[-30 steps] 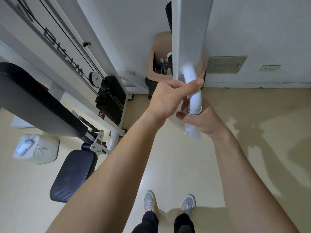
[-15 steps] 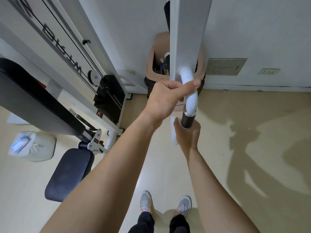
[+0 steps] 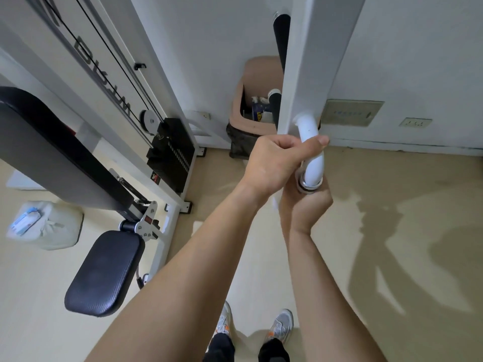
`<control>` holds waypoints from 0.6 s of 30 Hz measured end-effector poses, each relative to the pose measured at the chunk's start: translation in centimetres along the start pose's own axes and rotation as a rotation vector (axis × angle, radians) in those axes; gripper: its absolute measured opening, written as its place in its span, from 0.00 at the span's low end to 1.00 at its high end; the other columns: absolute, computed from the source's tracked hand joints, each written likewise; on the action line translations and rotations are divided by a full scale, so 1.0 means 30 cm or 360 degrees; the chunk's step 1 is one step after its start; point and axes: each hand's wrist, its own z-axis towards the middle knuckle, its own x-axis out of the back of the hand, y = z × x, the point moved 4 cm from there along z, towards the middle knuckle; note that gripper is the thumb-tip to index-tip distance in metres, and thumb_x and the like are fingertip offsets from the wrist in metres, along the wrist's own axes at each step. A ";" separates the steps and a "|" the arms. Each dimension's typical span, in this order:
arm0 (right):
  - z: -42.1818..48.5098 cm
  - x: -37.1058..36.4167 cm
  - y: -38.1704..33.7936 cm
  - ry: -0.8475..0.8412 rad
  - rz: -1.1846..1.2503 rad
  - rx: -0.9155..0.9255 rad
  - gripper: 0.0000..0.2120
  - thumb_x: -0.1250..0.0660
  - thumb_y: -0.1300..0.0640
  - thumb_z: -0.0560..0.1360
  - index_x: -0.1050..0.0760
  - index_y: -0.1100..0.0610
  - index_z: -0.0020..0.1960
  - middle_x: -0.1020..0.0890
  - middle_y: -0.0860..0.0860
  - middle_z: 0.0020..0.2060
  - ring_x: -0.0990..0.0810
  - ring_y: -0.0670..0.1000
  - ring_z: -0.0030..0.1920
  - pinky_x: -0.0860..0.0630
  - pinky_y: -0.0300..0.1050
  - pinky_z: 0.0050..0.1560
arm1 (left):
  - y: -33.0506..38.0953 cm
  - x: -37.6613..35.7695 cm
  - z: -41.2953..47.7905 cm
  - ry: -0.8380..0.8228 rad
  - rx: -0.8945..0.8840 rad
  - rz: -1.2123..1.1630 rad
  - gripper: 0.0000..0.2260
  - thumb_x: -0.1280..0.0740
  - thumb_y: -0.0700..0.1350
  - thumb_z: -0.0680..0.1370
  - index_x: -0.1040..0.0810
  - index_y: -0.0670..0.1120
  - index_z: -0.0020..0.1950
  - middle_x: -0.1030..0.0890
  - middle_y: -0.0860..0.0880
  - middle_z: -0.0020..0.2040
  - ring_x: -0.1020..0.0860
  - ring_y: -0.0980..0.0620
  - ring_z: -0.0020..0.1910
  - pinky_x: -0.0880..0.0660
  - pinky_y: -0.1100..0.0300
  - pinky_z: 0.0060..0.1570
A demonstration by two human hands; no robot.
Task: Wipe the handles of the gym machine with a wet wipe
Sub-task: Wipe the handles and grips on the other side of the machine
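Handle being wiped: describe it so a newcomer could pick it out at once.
Start at the white post right of the black weight stack. From its lower end the handle, a curved white tube with a metal ring, bends downward. It alone has hands on it: the left hand grips the bend, the right hand wraps the end below the ring.

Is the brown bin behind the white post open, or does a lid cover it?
Open. No lid shows on the brown bin; its dark inside is visible, with a few items in it.
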 end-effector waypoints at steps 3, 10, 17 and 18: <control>0.003 0.011 0.083 0.0021 -0.0086 -0.0099 0.11 0.31 0.59 0.72 0.29 0.53 0.33 0.23 0.44 0.25 0.25 0.48 0.28 0.24 0.45 0.33 | -0.002 0.010 0.004 0.0009 -0.0016 -0.0030 0.24 0.24 0.53 0.73 0.29 0.36 0.32 0.32 0.44 0.33 0.33 0.51 0.33 0.36 0.65 0.35; 0.081 0.029 0.116 -0.1354 -0.0670 -0.0410 0.17 0.26 0.66 0.72 0.31 0.55 0.33 0.26 0.44 0.25 0.28 0.45 0.27 0.32 0.40 0.33 | -0.024 0.044 0.002 0.0008 -0.0046 0.0011 0.20 0.23 0.56 0.72 0.24 0.42 0.33 0.29 0.46 0.33 0.30 0.53 0.33 0.33 0.60 0.41; 0.057 0.040 -0.083 -0.0376 -0.0099 0.0072 0.10 0.24 0.57 0.68 0.24 0.49 0.34 0.22 0.43 0.29 0.23 0.48 0.33 0.25 0.44 0.37 | -0.014 -0.015 0.008 -0.0006 0.0005 -0.0063 0.22 0.23 0.51 0.73 0.29 0.45 0.27 0.31 0.49 0.27 0.32 0.53 0.28 0.34 0.65 0.32; 0.041 0.037 -0.072 -0.0165 -0.0040 0.0047 0.06 0.27 0.51 0.68 0.25 0.45 0.36 0.22 0.42 0.31 0.23 0.49 0.35 0.24 0.46 0.40 | -0.012 -0.026 0.011 -0.0019 -0.0004 -0.0065 0.21 0.23 0.52 0.73 0.28 0.44 0.28 0.30 0.47 0.29 0.32 0.51 0.31 0.33 0.62 0.36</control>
